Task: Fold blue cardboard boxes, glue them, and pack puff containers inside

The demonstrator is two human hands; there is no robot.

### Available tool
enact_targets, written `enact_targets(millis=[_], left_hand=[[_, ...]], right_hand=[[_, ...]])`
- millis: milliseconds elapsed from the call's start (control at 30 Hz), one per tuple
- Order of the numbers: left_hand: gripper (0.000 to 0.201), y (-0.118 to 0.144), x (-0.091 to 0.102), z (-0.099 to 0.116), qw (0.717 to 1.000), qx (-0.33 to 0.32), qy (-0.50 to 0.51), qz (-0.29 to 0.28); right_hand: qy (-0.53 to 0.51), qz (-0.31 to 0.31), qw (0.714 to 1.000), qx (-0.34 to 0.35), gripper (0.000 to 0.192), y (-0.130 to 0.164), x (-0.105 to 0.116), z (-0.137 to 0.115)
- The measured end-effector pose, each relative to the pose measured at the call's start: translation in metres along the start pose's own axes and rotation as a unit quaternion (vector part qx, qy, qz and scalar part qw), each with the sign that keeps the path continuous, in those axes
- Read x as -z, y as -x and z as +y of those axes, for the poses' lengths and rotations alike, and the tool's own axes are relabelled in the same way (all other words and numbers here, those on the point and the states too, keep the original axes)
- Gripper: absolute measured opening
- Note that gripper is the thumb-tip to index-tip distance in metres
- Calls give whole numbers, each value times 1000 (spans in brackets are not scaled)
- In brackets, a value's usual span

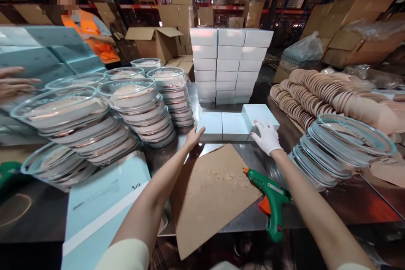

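Reaching out now with both arms past the cardboard sheet [218, 190], right up to the row of pale blue boxes [234, 124] just beyond its far edge. Touching the left end of that row with the bare left hand [193, 137], thumb near the front corner; hard to tell whether gripping, other fingers partly hidden. Over at the right end, laying the white-gloved right hand [266, 137] on the raised box [260, 114], fingers spread wide and open against its front.

And there, at the sheet's right side, a green glue gun [276, 202], orange nozzle over the cardboard! Beyond the sheet and the row, a tall stack of white boxes [229, 65]. Left of the sheet, towers of round clear-rimmed trays [136, 109], with a light blue panel [95, 194] in front. Right of the sheet, another round stack [322, 156], with rows of tan discs [316, 93] behind. Far left of the sheet, another person's hand [15, 84] beside blue boxes [76, 46]; farther back, a co-worker in an orange vest [106, 52].
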State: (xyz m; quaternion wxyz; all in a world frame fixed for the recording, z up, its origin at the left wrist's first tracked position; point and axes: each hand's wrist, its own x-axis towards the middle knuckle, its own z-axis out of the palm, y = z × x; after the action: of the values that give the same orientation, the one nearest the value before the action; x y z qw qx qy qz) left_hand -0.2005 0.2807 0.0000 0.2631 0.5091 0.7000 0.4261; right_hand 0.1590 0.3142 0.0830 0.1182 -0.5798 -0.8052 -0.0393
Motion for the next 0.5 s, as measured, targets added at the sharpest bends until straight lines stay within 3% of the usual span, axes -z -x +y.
enact_targets(millis=[167,333,500], left_hand=[[67,-12,13,17,989,-80,-118,45],[44,-61,45,51,959,-209,-192,2],[43,-75,61,53,939,-239,-246,4]], right_hand=[[6,19,1000,16,61,2,-6,7],[7,10,1000,13,63,0,-2,6],[-2,-2,1000,8,65,5,1,3]])
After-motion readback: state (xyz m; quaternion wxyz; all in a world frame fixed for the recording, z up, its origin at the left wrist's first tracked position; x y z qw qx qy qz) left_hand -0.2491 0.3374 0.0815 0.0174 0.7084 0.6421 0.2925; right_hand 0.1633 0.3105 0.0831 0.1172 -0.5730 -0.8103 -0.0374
